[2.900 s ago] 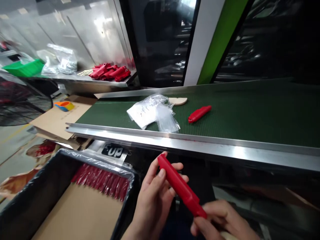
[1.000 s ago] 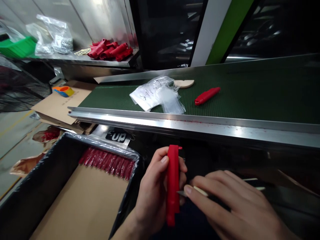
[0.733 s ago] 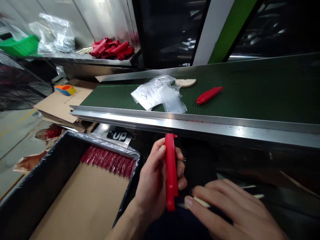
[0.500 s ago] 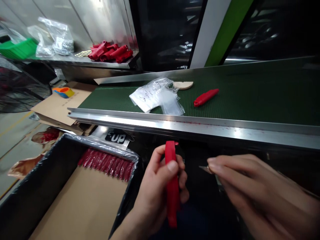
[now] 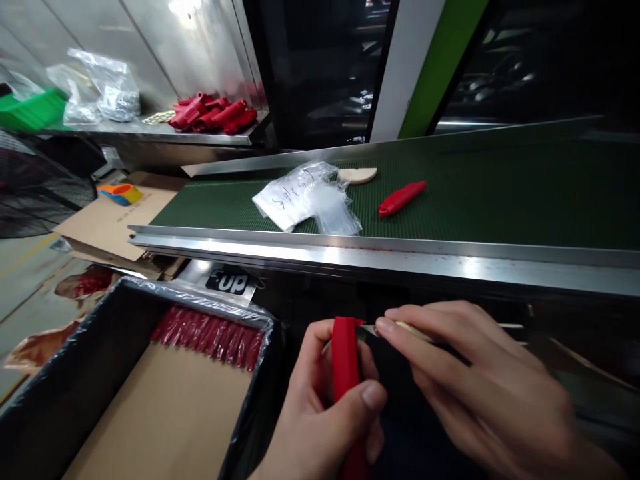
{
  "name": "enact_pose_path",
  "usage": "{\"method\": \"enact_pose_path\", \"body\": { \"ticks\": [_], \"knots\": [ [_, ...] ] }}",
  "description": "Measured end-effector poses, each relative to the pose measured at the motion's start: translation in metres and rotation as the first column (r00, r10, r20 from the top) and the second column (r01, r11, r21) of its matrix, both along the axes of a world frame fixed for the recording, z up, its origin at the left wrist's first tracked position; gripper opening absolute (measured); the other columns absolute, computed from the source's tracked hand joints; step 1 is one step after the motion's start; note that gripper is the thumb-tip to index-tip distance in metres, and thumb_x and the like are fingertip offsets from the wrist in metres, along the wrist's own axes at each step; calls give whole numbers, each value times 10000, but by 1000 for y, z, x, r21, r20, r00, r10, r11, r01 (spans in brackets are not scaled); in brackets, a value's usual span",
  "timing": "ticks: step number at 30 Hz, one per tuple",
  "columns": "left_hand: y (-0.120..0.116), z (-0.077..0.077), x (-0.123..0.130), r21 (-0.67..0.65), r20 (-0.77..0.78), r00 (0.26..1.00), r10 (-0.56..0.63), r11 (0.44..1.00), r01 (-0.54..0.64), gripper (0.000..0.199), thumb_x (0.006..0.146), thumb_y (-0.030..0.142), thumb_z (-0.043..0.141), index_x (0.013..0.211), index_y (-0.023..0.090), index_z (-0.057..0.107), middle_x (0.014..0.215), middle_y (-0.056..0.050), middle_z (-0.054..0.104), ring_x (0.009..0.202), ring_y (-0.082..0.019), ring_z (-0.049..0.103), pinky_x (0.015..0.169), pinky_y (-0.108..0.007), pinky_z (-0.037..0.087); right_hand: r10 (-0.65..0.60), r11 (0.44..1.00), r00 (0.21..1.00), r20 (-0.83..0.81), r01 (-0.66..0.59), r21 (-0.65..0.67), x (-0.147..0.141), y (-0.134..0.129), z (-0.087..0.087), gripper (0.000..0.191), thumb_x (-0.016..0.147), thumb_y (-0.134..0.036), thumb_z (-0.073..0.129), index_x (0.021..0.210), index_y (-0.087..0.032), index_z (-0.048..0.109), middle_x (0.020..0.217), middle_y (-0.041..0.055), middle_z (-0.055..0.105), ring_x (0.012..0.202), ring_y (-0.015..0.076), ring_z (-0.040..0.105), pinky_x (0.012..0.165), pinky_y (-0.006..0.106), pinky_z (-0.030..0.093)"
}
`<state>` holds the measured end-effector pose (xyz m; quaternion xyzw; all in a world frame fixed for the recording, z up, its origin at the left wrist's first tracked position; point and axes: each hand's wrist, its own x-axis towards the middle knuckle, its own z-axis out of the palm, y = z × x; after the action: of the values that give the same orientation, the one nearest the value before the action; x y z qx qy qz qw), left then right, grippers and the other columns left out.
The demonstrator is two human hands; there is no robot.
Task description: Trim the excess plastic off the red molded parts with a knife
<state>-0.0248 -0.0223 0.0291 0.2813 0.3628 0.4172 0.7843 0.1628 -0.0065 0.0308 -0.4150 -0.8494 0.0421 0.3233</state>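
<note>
Knife (image 5: 414, 331) pinched in my right hand (image 5: 475, 373), I wrap my left hand (image 5: 323, 423) around the red part (image 5: 345, 360), leaving its top edge bare to the blade (image 5: 370, 329); whether they touch, I can't tell. Another red piece (image 5: 403, 199) lies beyond both hands on the belt (image 5: 490, 207).

A green ribbed conveyor belt (image 5: 490, 213) stretches beyond the left hand (image 5: 325, 417) and right hand (image 5: 487, 377), bearing clear plastic bags with black handwriting (image 5: 290, 198), a beige half-round piece (image 5: 357, 176) just beside them and a slim red plastic part (image 5: 403, 199). Farther off, to the left hand's left, a steel shelf (image 5: 155, 135) carries heaped red plastic pieces (image 5: 215, 115); nearer, brown cardboard sheets (image 5: 107, 223) hold an orange, blue and yellow ring (image 5: 125, 194).
</note>
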Motion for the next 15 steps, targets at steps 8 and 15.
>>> {"method": "enact_pose_path", "body": {
  "ticks": [8, 15],
  "knots": [
    [-1, 1, -8, -42, 3, 997, -73, 996, 73, 303, 881, 310, 668, 1103, 287, 464, 855, 42, 545, 500, -19, 487, 474, -143, 423, 8, 999, 1000, -15, -7, 32, 0, 2, -5, 428, 872, -7, 535, 1254, -186, 608, 1141, 91, 645, 1033, 226, 579, 802, 380, 467],
    [-5, -3, -12, -48, 197, 963, -185, 979, 198, 320, 841, 361, 729, 1032, 218, 516, 884, -17, 619, 601, -49, 547, 550, -150, 392, -148, 988, 973, -177, 153, 13, 7, 5, -5, 519, 847, 44, 549, 1309, -191, 584, 1160, 93, 622, 1038, 193, 581, 847, 354, 488]
  ]
}}
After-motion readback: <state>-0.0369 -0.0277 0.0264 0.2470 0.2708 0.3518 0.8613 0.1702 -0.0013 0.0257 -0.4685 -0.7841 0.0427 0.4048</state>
